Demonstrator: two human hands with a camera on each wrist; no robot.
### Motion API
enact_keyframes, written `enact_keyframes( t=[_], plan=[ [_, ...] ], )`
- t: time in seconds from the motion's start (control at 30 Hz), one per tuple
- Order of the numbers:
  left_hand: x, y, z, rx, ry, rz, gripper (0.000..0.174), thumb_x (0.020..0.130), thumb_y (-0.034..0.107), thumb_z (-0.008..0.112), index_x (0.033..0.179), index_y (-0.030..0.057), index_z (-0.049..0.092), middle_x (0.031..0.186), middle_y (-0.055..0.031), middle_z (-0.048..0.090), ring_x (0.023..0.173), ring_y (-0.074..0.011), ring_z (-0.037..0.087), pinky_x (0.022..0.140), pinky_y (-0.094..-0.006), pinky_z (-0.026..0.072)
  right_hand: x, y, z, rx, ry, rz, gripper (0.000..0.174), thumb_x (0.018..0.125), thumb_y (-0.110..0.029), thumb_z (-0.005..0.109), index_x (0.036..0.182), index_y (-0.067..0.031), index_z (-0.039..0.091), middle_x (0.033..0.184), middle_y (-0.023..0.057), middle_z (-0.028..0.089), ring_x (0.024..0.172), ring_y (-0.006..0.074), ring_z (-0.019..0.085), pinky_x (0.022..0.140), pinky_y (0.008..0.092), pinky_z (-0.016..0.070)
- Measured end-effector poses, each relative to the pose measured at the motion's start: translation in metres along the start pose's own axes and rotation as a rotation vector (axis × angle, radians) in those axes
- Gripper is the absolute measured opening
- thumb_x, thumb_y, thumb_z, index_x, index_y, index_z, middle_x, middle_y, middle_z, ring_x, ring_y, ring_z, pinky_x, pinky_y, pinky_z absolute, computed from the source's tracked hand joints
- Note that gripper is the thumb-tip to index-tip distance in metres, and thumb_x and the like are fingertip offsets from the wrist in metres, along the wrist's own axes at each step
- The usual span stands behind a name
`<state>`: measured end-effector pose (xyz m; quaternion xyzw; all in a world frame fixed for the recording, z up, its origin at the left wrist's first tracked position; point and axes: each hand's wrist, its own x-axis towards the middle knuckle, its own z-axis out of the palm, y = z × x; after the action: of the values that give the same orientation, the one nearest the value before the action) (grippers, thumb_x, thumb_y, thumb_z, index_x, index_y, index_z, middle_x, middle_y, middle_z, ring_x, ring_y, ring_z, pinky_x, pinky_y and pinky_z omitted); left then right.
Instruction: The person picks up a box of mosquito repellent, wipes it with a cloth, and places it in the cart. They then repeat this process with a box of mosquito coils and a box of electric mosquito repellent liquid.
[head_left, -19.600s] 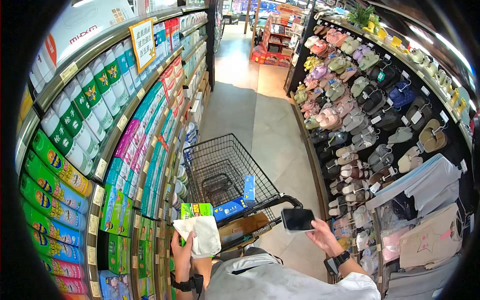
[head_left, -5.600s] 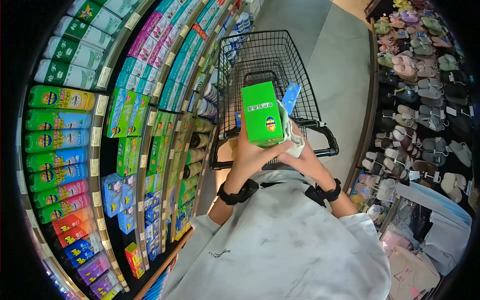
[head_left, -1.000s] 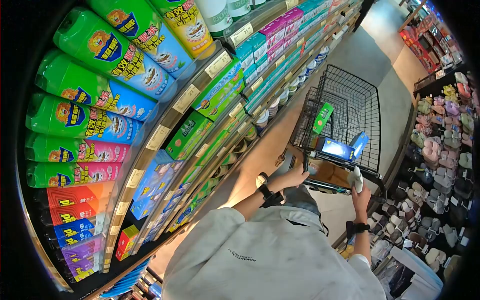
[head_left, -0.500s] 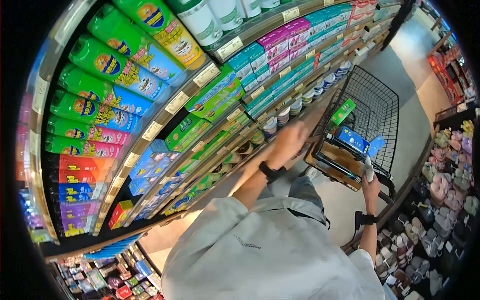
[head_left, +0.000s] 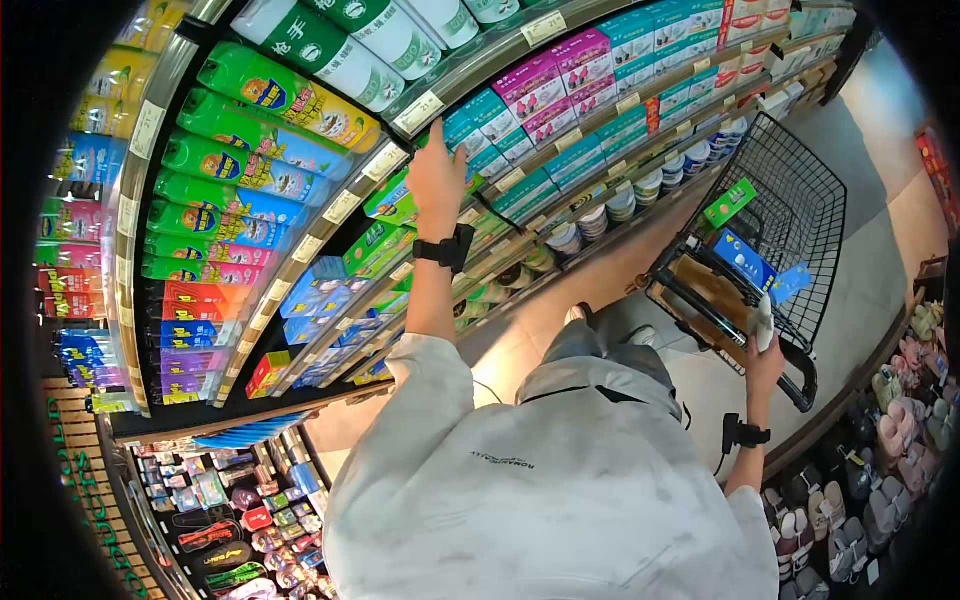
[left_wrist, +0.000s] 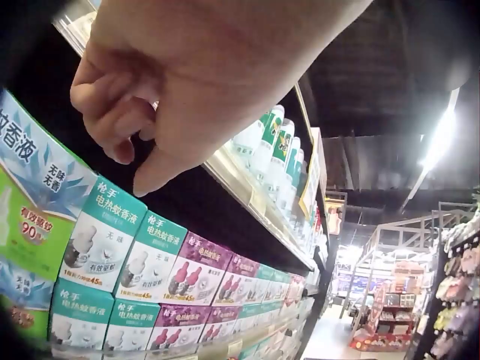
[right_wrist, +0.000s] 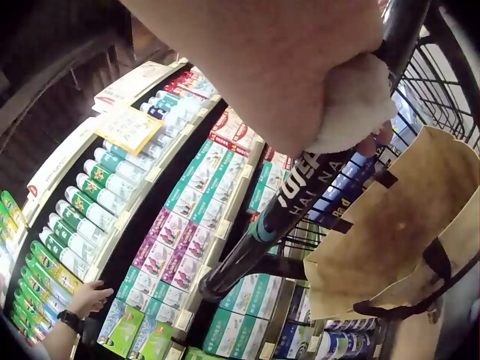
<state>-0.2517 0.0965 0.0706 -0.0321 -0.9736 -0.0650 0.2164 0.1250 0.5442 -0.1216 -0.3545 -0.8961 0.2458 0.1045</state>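
Head cam: left hand (head_left: 437, 185) is up at the shelf (head_left: 361, 184), near the green boxes (head_left: 388, 207) and the teal boxes (head_left: 480, 135), nothing in its grip. Right hand (head_left: 765, 365) is down by the handle of a black wire shopping cart (head_left: 800, 388), clamped on a crumpled white cloth (head_left: 765, 325). Sitting in the cart: a green box (head_left: 730, 203), a blue box (head_left: 742, 258) and a light-blue packet (head_left: 791, 283). Left wrist cam: fingers are loosely bent, thumb apart from them, right over some teal-and-white boxes (left_wrist: 101, 240), can't tell if the thumb touches one. A taller green-and-blue box (left_wrist: 37, 202) stands just beside those. Right wrist cam: the cloth is bunched between the right hand and the cart handle (right_wrist: 255, 236), with a stained brown bag (right_wrist: 397, 217) near it.
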Motion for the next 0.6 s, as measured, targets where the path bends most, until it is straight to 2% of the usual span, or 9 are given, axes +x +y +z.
enact_keyframes(
  t=[0.13, 0.37, 0.43, 0.47, 0.5, 0.57, 0.6],
  plan=[
    [0.01, 0.002, 0.003, 0.06, -0.09, -0.052, 0.062, 0.084, 0.036, 0.076, 0.14, 0.0135, 0.057, 0.088, -0.0212, 0.073, 0.083, -0.0406, 0.071, 0.068, -0.0492, 0.0567, 0.014, 0.011, -0.001, -0.01, 0.002, 0.03, 0.041, 0.092, -0.03, 0.069, 0.121, -0.0015, 0.064, 0.097, 0.0246, 0.071, 0.092, 0.0417, 0.07, 0.077, 0.0463, 0.0545],
    [0.013, -0.005, 0.018, 0.116, -0.095, -0.039, 0.059, 0.084, 0.038, 0.077, 0.134, 0.0118, 0.06, 0.087, -0.0195, 0.073, 0.08, -0.0394, 0.072, 0.067, -0.0489, 0.0575, 0.033, 0.009, -0.008, -0.012, -0.002, 0.039, 0.04, 0.09, -0.028, 0.069, 0.12, -0.0021, 0.064, 0.097, 0.0242, 0.072, 0.094, 0.0424, 0.069, 0.078, 0.047, 0.0545],
    [0.01, 0.004, 0.01, 0.127, -0.112, -0.073, 0.058, 0.084, 0.038, 0.077, 0.133, 0.011, 0.061, 0.089, -0.0198, 0.073, 0.081, -0.0385, 0.072, 0.068, -0.0481, 0.0577, 0.032, 0.012, -0.009, -0.001, 0.013, 0.033, 0.039, 0.089, -0.027, 0.07, 0.119, -0.0014, 0.065, 0.098, 0.0243, 0.072, 0.094, 0.0423, 0.069, 0.078, 0.0473, 0.0544],
    [0.01, 0.005, 0.011, 0.101, -0.122, -0.127, 0.054, 0.082, 0.04, 0.078, 0.127, 0.0135, 0.066, 0.09, -0.0165, 0.074, 0.083, -0.039, 0.071, 0.068, -0.0475, 0.0564, 0.033, 0.016, -0.006, -0.008, 0.019, 0.037, 0.039, 0.089, -0.026, 0.07, 0.119, -0.0015, 0.065, 0.098, 0.0243, 0.072, 0.094, 0.0422, 0.069, 0.078, 0.0473, 0.0544],
    [0.009, 0.001, 0.015, 0.1, -0.121, -0.129, 0.054, 0.082, 0.04, 0.078, 0.127, 0.0135, 0.066, 0.09, -0.0165, 0.074, 0.083, -0.039, 0.071, 0.068, -0.0475, 0.0564, 0.035, 0.014, -0.006, -0.012, 0.026, 0.037, 0.039, 0.089, -0.026, 0.07, 0.119, -0.0015, 0.065, 0.098, 0.0242, 0.071, 0.094, 0.042, 0.07, 0.078, 0.0473, 0.0544],
    [0.006, -0.01, 0.026, 0.028, 0.063, 0.021, 0.048, 0.084, 0.038, 0.077, 0.123, 0.0118, 0.069, 0.1, -0.0158, 0.073, 0.085, -0.0385, 0.071, 0.069, -0.0464, 0.0566, 0.038, 0.011, -0.007, -0.026, 0.024, 0.05, 0.039, 0.089, -0.026, 0.07, 0.118, -0.0014, 0.065, 0.097, 0.0237, 0.072, 0.093, 0.0412, 0.07, 0.079, 0.0472, 0.0544],
    [0.006, -0.006, 0.023, 0.026, 0.064, 0.02, 0.048, 0.084, 0.038, 0.077, 0.123, 0.0118, 0.069, 0.1, -0.0158, 0.073, 0.085, -0.0385, 0.071, 0.069, -0.0464, 0.0566, 0.038, 0.01, -0.008, -0.023, 0.018, 0.043, 0.038, 0.089, -0.026, 0.071, 0.117, -0.0013, 0.065, 0.097, 0.0233, 0.072, 0.093, 0.0407, 0.07, 0.078, 0.047, 0.0544]
  ],
)
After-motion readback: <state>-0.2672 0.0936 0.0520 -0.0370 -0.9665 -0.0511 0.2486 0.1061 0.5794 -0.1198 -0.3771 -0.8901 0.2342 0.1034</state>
